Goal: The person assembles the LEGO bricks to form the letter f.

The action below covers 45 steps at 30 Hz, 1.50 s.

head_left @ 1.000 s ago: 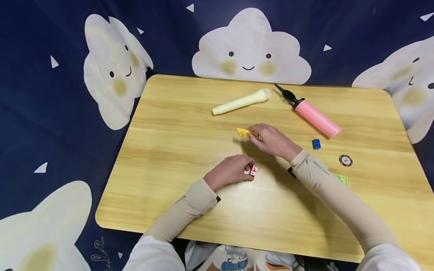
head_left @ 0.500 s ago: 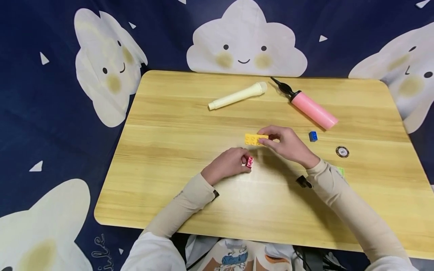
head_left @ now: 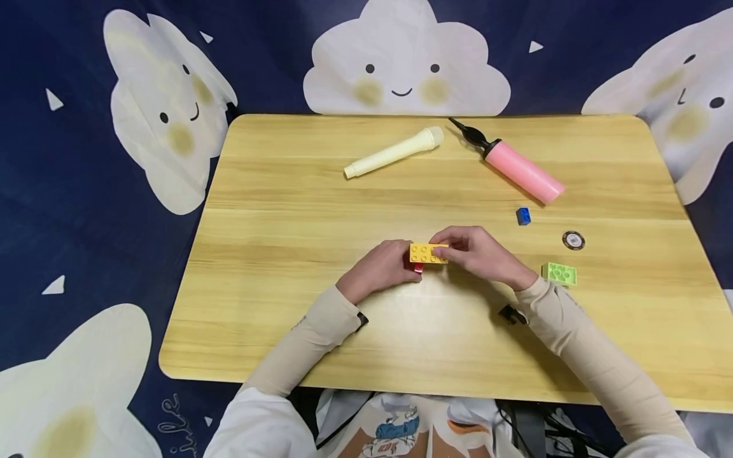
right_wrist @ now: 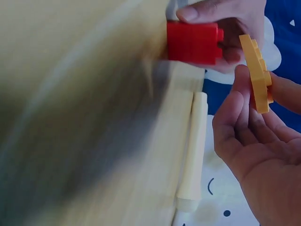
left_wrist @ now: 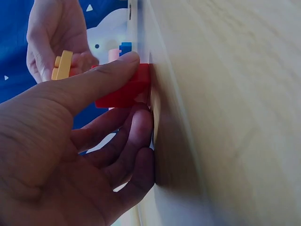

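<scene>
My left hand (head_left: 382, 270) grips a red toy building brick (right_wrist: 193, 42) that stands on the table, studs up, thumb on one side and fingers on the other. Between thumb and fingers, my right hand (head_left: 481, 256) pinches one end of a thin yellow building brick (head_left: 422, 253). Seen from the head, the yellow piece overlaps the red brick and hides most of it. The right wrist view shows it slightly tilted, with a narrow gap between it and the red studs. Its studs face away from the table.
On the table (head_left: 275, 210), a cream toy microphone (head_left: 395, 152) and a pink hand pump (head_left: 523, 172) with a black nozzle lie at the back. To the right are a small blue brick (head_left: 523, 216), a poker chip (head_left: 574, 240) and a light green brick (head_left: 560, 273) near the right sleeve.
My right hand has brought the yellow brick nearer to me, from beyond the red brick to over it, and turned its studs up. The left hand keeps its grip. The head view has shifted slightly.
</scene>
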Each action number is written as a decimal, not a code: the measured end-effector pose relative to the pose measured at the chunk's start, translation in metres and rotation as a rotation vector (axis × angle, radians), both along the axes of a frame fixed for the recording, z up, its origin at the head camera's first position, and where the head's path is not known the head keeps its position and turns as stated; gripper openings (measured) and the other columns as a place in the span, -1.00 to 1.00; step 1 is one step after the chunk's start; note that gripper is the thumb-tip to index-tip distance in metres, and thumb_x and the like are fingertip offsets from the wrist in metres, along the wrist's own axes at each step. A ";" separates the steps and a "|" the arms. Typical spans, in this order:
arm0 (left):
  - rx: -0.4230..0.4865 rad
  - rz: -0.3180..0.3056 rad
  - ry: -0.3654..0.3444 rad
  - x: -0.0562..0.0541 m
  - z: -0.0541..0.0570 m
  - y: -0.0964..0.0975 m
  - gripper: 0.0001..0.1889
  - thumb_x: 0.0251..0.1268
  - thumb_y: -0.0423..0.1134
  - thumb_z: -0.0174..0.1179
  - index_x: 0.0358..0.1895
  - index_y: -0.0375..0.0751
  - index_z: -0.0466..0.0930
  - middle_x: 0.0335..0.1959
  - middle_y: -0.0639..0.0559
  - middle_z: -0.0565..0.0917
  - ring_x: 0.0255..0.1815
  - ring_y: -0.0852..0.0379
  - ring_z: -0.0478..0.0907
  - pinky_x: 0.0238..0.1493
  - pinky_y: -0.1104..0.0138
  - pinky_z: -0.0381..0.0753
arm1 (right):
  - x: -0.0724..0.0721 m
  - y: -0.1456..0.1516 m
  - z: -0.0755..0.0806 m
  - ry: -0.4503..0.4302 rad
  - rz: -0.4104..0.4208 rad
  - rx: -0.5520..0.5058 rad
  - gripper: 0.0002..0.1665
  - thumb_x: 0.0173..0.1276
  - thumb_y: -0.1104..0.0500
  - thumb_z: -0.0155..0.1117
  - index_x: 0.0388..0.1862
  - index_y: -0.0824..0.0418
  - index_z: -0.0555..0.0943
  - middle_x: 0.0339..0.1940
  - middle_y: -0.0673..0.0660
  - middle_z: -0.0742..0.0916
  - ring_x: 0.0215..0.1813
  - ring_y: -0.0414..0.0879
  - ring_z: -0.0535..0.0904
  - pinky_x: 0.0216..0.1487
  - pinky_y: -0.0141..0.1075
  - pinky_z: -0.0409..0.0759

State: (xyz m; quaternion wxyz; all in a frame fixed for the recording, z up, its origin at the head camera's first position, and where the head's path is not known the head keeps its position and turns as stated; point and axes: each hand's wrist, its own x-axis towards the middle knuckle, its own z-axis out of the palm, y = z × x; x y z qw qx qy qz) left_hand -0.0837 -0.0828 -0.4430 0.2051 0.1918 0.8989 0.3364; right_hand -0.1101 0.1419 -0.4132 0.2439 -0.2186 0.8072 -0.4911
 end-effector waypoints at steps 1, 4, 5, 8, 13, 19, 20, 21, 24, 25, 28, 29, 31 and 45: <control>-0.004 -0.002 -0.001 0.000 0.001 0.000 -0.64 0.14 -0.12 0.49 -0.13 -0.19 0.57 -0.35 0.09 0.60 -0.36 0.17 0.52 -0.26 0.36 0.51 | 0.001 0.000 -0.001 -0.016 0.006 0.002 -0.77 0.43 0.20 0.32 -0.01 0.28 0.69 -0.29 0.16 0.74 -0.31 0.10 0.60 -0.34 -0.35 0.53; -0.010 -0.010 0.009 -0.001 0.001 0.000 -0.65 0.13 -0.11 0.50 -0.15 -0.19 0.57 -0.36 0.08 0.60 -0.38 0.17 0.50 -0.30 0.37 0.48 | 0.003 -0.002 -0.006 -0.060 0.015 0.000 -0.78 0.45 0.19 0.30 -0.03 0.29 0.69 -0.30 0.16 0.74 -0.30 0.12 0.60 -0.33 -0.35 0.52; -0.008 -0.014 0.015 -0.002 0.001 0.000 -0.65 0.13 -0.11 0.50 -0.16 -0.19 0.58 -0.37 0.08 0.60 -0.39 0.17 0.49 -0.31 0.38 0.47 | 0.003 -0.002 -0.007 -0.072 0.017 -0.006 -0.78 0.45 0.19 0.30 -0.04 0.29 0.69 -0.31 0.16 0.74 -0.30 0.12 0.60 -0.34 -0.36 0.51; 0.002 -0.016 0.027 -0.002 0.000 0.000 -0.65 0.12 -0.10 0.51 -0.17 -0.19 0.59 -0.38 0.09 0.60 -0.40 0.17 0.49 -0.32 0.38 0.47 | 0.004 -0.004 -0.011 -0.104 0.016 -0.015 -0.79 0.46 0.19 0.28 -0.04 0.29 0.68 -0.32 0.16 0.74 -0.33 0.13 0.59 -0.37 -0.36 0.50; 0.009 -0.010 0.024 -0.002 -0.001 0.000 -0.65 0.12 -0.09 0.51 -0.18 -0.18 0.59 -0.37 0.10 0.61 -0.39 0.18 0.50 -0.31 0.37 0.49 | 0.006 -0.005 -0.014 -0.122 0.015 -0.029 -0.79 0.48 0.20 0.26 -0.03 0.31 0.67 -0.31 0.17 0.75 -0.35 0.10 0.60 -0.39 -0.36 0.50; -0.001 -0.018 0.021 -0.003 -0.001 0.000 -0.63 0.12 -0.08 0.51 -0.15 -0.19 0.60 -0.35 0.09 0.61 -0.38 0.18 0.51 -0.30 0.37 0.49 | 0.006 -0.005 -0.017 -0.135 0.010 -0.025 -0.78 0.48 0.22 0.24 -0.02 0.33 0.66 -0.32 0.19 0.76 -0.39 0.05 0.58 -0.45 -0.39 0.43; -0.003 -0.020 0.020 -0.003 0.000 0.000 -0.63 0.12 -0.07 0.51 -0.14 -0.19 0.60 -0.34 0.08 0.61 -0.38 0.18 0.51 -0.30 0.38 0.48 | 0.006 -0.005 -0.017 -0.136 0.007 -0.026 -0.78 0.48 0.23 0.24 -0.01 0.33 0.66 -0.32 0.18 0.76 -0.40 0.04 0.58 -0.45 -0.39 0.43; -0.006 -0.021 0.019 -0.003 0.000 0.000 -0.62 0.13 -0.07 0.50 -0.13 -0.20 0.60 -0.34 0.08 0.61 -0.38 0.18 0.51 -0.30 0.38 0.48 | 0.006 -0.004 -0.017 -0.135 0.006 -0.026 -0.78 0.48 0.23 0.24 -0.02 0.33 0.66 -0.33 0.19 0.76 -0.40 0.03 0.58 -0.46 -0.39 0.42; -0.011 -0.022 0.015 -0.004 0.000 0.000 -0.62 0.14 -0.07 0.49 -0.13 -0.20 0.60 -0.34 0.08 0.61 -0.38 0.18 0.51 -0.31 0.38 0.48 | 0.006 -0.004 -0.018 -0.136 0.002 -0.032 -0.79 0.47 0.24 0.24 -0.02 0.34 0.66 -0.34 0.19 0.76 -0.41 0.02 0.58 -0.46 -0.39 0.43; -0.012 -0.022 0.015 -0.004 0.000 0.000 -0.62 0.14 -0.07 0.49 -0.13 -0.20 0.59 -0.34 0.08 0.61 -0.38 0.18 0.50 -0.31 0.38 0.47 | 0.006 -0.004 -0.018 -0.138 0.002 -0.034 -0.79 0.47 0.24 0.24 -0.02 0.34 0.66 -0.34 0.19 0.76 -0.41 0.03 0.59 -0.46 -0.39 0.44; -0.009 -0.017 0.011 -0.004 0.000 0.000 -0.63 0.15 -0.07 0.49 -0.14 -0.20 0.59 -0.35 0.08 0.61 -0.39 0.17 0.50 -0.33 0.37 0.47 | 0.006 -0.004 -0.019 -0.149 -0.001 -0.037 -0.79 0.47 0.24 0.23 -0.03 0.34 0.66 -0.36 0.21 0.75 -0.41 0.07 0.60 -0.46 -0.37 0.46; -0.008 -0.017 0.010 -0.004 0.000 0.001 -0.64 0.15 -0.07 0.49 -0.14 -0.19 0.59 -0.35 0.08 0.61 -0.39 0.17 0.49 -0.33 0.37 0.46 | 0.006 -0.004 -0.019 -0.155 -0.004 -0.036 -0.79 0.48 0.24 0.23 -0.03 0.34 0.65 -0.36 0.21 0.75 -0.40 0.08 0.61 -0.46 -0.36 0.47; -0.009 -0.017 0.011 -0.004 0.000 0.001 -0.64 0.15 -0.07 0.49 -0.15 -0.18 0.59 -0.35 0.09 0.61 -0.39 0.18 0.49 -0.32 0.37 0.47 | 0.006 -0.004 -0.019 -0.169 -0.012 -0.031 -0.79 0.48 0.23 0.22 -0.02 0.34 0.65 -0.37 0.22 0.75 -0.39 0.09 0.62 -0.44 -0.33 0.50; -0.031 -0.020 0.022 -0.005 0.000 0.002 -0.62 0.16 -0.06 0.48 -0.10 -0.20 0.59 -0.30 0.06 0.62 -0.35 0.17 0.51 -0.28 0.36 0.48 | 0.004 -0.004 -0.023 -0.182 -0.027 -0.008 -0.78 0.47 0.24 0.22 -0.03 0.35 0.65 -0.37 0.21 0.74 -0.37 0.00 0.64 -0.37 -0.29 0.57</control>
